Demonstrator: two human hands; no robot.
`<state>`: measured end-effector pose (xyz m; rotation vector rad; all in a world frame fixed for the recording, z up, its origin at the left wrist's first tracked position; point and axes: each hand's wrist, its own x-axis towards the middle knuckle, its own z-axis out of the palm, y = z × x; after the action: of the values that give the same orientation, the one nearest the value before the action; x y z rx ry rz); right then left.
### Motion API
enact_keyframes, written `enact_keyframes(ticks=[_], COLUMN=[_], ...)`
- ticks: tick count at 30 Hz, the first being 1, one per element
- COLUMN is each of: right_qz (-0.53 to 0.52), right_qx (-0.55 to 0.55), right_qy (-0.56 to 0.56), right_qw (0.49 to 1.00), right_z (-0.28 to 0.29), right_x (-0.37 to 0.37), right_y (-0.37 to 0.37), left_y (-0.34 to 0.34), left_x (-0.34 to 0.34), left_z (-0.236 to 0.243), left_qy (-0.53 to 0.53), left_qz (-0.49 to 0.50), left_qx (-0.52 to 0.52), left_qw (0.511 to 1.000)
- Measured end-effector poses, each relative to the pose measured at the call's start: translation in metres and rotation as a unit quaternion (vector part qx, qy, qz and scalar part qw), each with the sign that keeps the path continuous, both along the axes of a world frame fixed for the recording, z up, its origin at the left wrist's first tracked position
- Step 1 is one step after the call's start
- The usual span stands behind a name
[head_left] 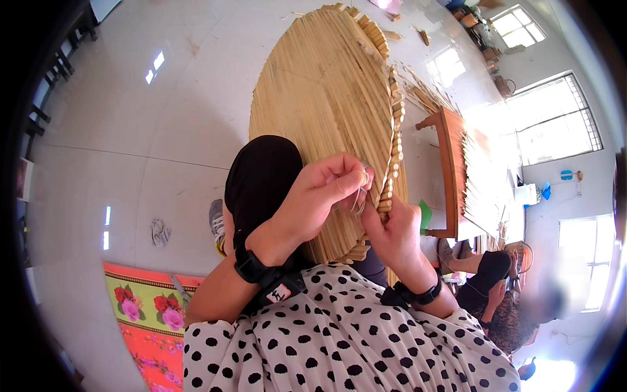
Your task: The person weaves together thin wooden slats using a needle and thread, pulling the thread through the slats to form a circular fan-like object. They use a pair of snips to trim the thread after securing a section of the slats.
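A long oval panel of straw-coloured reed stalks leans up from my lap, its right edge lined with a row of short cut stalk ends. Near that edge my left hand is closed in a pinch on a thin pale thread, which loops down between my hands. My right hand is closed around the lower right edge of the panel, thumb and forefinger beside the stalk ends. Whether it also grips the thread is hidden.
A wooden table with stalks laid on it stands at right, loose stalks beyond. Another person sits at lower right. At left lie a floral cloth with a grey scissors-like tool, and a crumpled bundle on the floor.
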<state>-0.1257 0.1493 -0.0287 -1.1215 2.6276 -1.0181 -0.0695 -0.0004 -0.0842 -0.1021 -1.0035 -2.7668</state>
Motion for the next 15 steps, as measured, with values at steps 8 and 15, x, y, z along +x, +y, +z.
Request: enact_keyframes(ticks=[8,15], right_qz=[0.032,-0.028], right_qx=[-0.003,-0.068], right_qy=[0.0,0.016], right_qw=[0.999,0.997], right_z=[0.012,0.007], right_x=[-0.005,0.006], right_y=[0.002,-0.01], left_y=[0.006,0.003], left_x=[0.007,0.004], left_z=[0.009,-0.003], left_qy=[0.031,0.036], left_qz=[0.018,0.016], left_qx=[0.018,0.051], left_qw=[0.999,0.998])
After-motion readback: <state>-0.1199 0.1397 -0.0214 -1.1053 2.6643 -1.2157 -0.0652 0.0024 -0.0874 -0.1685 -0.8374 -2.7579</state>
